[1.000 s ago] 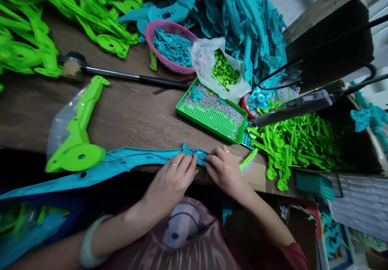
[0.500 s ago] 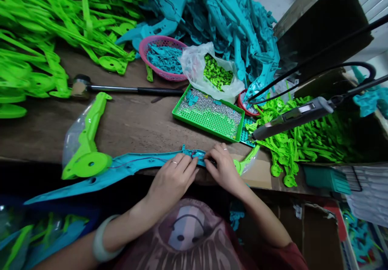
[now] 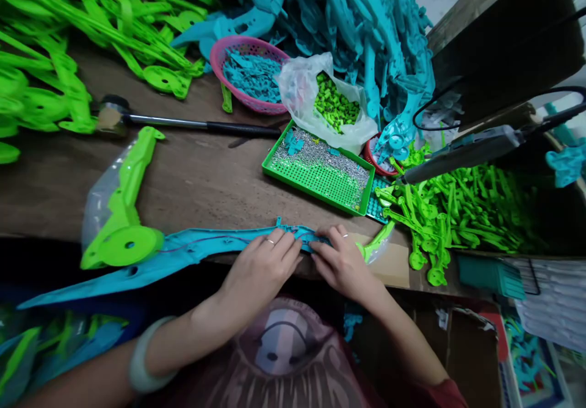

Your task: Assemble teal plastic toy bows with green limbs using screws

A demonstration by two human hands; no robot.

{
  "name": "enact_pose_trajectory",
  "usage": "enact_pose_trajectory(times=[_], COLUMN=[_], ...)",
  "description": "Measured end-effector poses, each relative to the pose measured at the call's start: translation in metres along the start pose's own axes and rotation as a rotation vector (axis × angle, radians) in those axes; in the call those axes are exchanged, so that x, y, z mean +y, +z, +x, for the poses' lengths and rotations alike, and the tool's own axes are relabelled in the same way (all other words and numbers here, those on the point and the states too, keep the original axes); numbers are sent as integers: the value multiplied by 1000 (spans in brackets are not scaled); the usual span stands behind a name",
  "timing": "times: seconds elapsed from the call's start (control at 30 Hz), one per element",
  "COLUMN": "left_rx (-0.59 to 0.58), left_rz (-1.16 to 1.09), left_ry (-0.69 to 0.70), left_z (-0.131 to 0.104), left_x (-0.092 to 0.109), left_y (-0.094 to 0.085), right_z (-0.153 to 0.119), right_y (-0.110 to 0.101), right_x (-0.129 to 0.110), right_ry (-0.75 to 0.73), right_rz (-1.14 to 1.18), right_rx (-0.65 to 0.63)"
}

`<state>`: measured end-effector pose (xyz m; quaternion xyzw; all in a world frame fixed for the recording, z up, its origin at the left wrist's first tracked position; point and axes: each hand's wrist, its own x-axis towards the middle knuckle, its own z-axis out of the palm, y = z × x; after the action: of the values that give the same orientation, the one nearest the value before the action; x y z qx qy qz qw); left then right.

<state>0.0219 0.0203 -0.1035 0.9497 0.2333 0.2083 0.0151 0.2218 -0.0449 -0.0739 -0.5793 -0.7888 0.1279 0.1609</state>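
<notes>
A long blue plastic piece lies along the table's front edge, its pointed left end sticking out past it. A thin dark wire runs in its channel. At its left end is a green round part with a clear blade; a smaller green part is at the right end. My left hand is closed on the blue piece near its middle. Just to the right, my right hand is closed on the same piece, fingertips bent over it. Whatever small part lies under the fingertips cannot be made out.
Beyond lie a green tray of small metal pieces, a bag of green bits, a pink basket and a hammer. A screwdriver hangs at right. Green and blue piles surround the work spot.
My right hand's fingers have shifted slightly on the blue piece. The hanging screwdriver has swung up and to the right. The whole view has moved slightly.
</notes>
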Motion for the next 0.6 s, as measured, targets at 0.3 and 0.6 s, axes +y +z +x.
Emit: enact_pose_trajectory(times=[0.3, 0.6], left_rx=[46, 70], left_rz=[12, -4], left_ry=[-15, -20], left_z=[-3, -2], left_x=[2, 2], left_y=[5, 4], right_z=[-8, 6], right_y=[-6, -6], right_x=[-1, -2], right_ry=[148, 414], right_rz=[43, 227], right_rx=[171, 73])
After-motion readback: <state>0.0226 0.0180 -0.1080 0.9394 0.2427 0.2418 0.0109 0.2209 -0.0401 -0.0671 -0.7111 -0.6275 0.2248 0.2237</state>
